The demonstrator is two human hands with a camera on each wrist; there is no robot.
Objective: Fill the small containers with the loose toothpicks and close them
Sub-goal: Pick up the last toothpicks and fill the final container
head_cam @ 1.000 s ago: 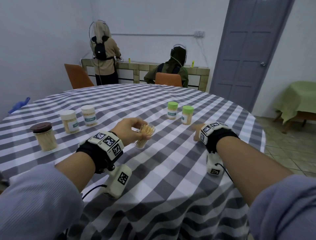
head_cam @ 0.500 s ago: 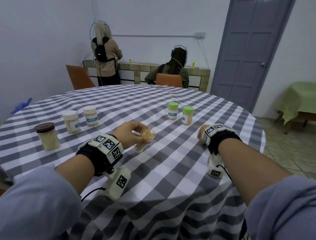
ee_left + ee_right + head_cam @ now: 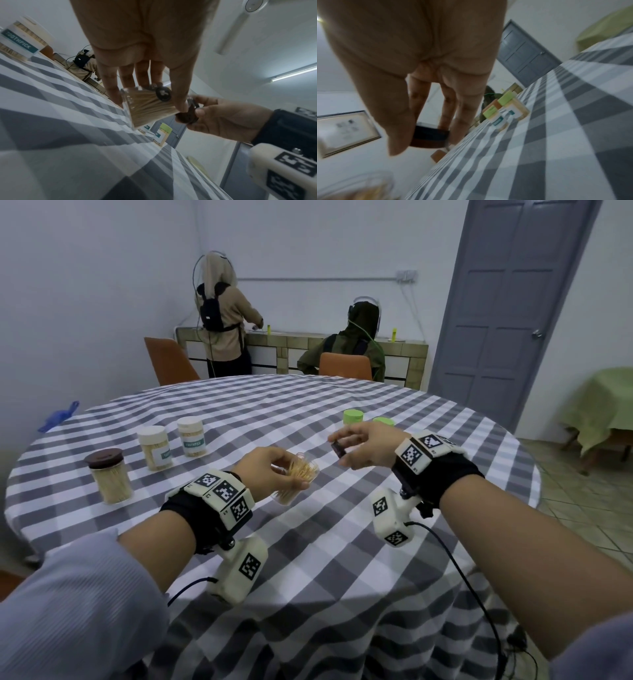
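Note:
My left hand (image 3: 270,470) grips a small clear container (image 3: 298,478) packed with toothpicks, tilted with its open mouth toward the right, just above the checked tablecloth (image 3: 342,542). The left wrist view shows the container (image 3: 147,108) between the thumb and fingers. My right hand (image 3: 359,446) pinches a dark brown lid (image 3: 337,449) a short way to the right of the container's mouth, not touching it. In the right wrist view the lid (image 3: 429,136) sits between the thumb and fingers.
A brown-lidded jar (image 3: 109,475) and two white-lidded toothpick containers (image 3: 154,446) (image 3: 191,436) stand closed at the left. Two green-lidded containers (image 3: 353,417) stand behind my right hand. Two people work at a counter beyond the round table.
My right hand has lifted from the table at the right and come left toward the container with the brown lid in its fingers. The left hand has kept hold of the container.

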